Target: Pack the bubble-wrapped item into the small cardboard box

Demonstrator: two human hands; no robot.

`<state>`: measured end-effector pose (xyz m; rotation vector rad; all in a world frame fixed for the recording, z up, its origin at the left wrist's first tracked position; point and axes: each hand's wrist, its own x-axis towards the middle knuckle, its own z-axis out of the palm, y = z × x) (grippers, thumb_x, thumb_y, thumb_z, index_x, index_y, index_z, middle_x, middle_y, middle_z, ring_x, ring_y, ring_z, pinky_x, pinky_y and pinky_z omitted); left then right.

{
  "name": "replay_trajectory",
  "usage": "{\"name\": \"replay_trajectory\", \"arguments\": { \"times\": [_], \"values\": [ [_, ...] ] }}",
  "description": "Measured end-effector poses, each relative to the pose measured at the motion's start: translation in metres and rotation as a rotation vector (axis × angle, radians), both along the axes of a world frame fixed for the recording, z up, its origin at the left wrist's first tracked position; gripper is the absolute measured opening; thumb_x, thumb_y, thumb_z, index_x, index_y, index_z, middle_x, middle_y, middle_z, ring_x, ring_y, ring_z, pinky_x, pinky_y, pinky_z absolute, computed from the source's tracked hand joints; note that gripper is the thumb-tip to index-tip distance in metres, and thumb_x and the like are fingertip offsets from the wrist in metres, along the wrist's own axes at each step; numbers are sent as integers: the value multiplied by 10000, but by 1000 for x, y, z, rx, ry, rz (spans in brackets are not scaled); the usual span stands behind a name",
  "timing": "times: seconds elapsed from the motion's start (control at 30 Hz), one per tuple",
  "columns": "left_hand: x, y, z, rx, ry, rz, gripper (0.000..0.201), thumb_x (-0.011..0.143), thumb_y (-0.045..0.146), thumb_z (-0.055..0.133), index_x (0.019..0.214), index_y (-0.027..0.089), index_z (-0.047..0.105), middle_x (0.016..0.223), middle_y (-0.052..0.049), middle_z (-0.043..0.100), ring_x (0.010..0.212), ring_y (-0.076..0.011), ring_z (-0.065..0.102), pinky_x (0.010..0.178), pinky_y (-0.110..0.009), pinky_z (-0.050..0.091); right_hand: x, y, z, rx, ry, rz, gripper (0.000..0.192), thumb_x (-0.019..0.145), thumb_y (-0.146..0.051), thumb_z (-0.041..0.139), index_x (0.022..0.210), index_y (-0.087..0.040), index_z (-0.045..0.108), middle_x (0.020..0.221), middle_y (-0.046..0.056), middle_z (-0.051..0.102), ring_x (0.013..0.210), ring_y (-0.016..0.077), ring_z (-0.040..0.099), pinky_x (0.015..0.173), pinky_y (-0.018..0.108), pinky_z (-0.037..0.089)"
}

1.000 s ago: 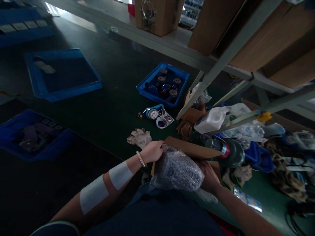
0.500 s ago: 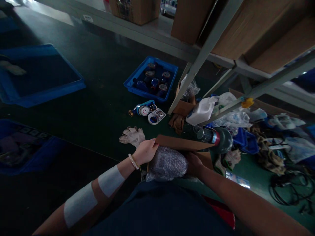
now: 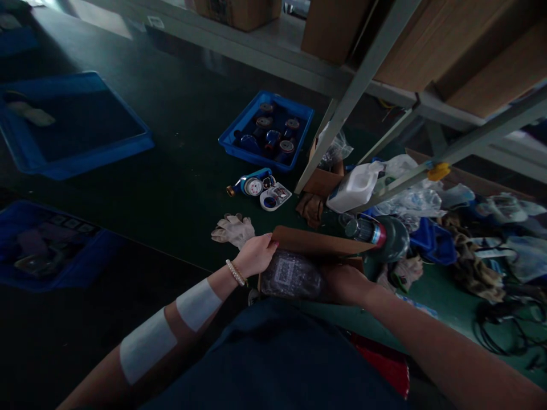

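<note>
A cardboard box (image 3: 318, 241) with its flap raised is at the table's near edge, close against my body. My left hand (image 3: 255, 254) pinches the left end of this flap. Inside the box opening lies a bubble-wrapped package (image 3: 294, 278), with a pale printed patch showing through the wrap. At the package's right end is my right hand (image 3: 345, 282), curled around it, its fingertips hidden by the package and the box. Just beyond my left hand rests a white work glove (image 3: 234, 230).
Farther back, a blue tray (image 3: 224, 147) holds several blue water meters. A water meter (image 3: 253, 185) with an opened cover lies before it. Another blue tray (image 3: 128, 149) stands left. A white jug (image 3: 355, 187), a green bottle (image 3: 392, 239) and plastic bags crowd the right, by a shelf post (image 3: 342, 119).
The bubble-wrapped package has turned and sits deeper in the box, its loose wrap no longer hanging out in front. My right hand has come slightly up and toward me; my left hand keeps the flap.
</note>
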<state>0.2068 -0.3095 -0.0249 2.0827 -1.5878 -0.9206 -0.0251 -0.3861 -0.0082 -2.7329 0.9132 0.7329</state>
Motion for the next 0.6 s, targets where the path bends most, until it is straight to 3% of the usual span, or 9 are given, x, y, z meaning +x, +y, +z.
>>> {"name": "replay_trajectory", "arguments": {
  "times": [0.07,0.13,0.23,0.37,0.5,0.57,0.6],
  "values": [
    [0,0,0,-5,-3,6,269,920,294,350,934,128,561,841,-99,651,817,-227,629,706,-310,413,7,8,10,-4,-5,-9,412,781,-229,595,1175,-113,569,1046,159,649,912,300,639,742,387,530],
    [-1,1,0,-10,-10,4,264,922,288,347,925,133,561,839,-93,648,823,-224,627,704,-305,407,19,19,6,11,-28,-9,547,809,-261,579,1329,-162,441,1205,161,576,989,309,610,755,389,532],
    [-2,2,0,2,-34,7,263,921,282,348,916,120,556,835,-108,643,827,-239,624,690,-312,395,35,30,-17,24,-91,-37,622,804,-332,622,1377,-302,383,1367,123,452,1146,318,525,886,402,496],
    [-2,-1,-3,14,-77,5,276,926,286,341,900,105,547,849,-128,634,837,-255,617,686,-323,382,38,30,-42,59,-216,-121,651,763,-391,677,1356,-334,414,1391,99,431,1211,310,472,1008,422,420],
    [2,4,2,37,-105,-25,291,934,316,346,854,123,549,754,-78,618,723,-207,609,627,-300,380,5,40,-38,67,-448,-143,542,798,-289,642,1313,-268,474,1393,75,432,1260,275,418,1048,407,392],
    [2,19,13,-59,-220,37,263,918,356,405,936,133,544,827,-74,620,757,-203,604,636,-298,395,-25,53,-28,-80,-668,-186,391,842,-212,570,1231,-227,527,1308,59,518,1230,219,444,1051,375,386],
    [-1,29,20,-182,-307,105,235,899,358,456,975,149,530,878,-70,613,785,-197,597,653,-295,407,-41,58,-23,-212,-789,-235,328,850,-183,552,1176,-219,546,1234,55,567,1192,204,470,1042,381,384]
  ]
}}
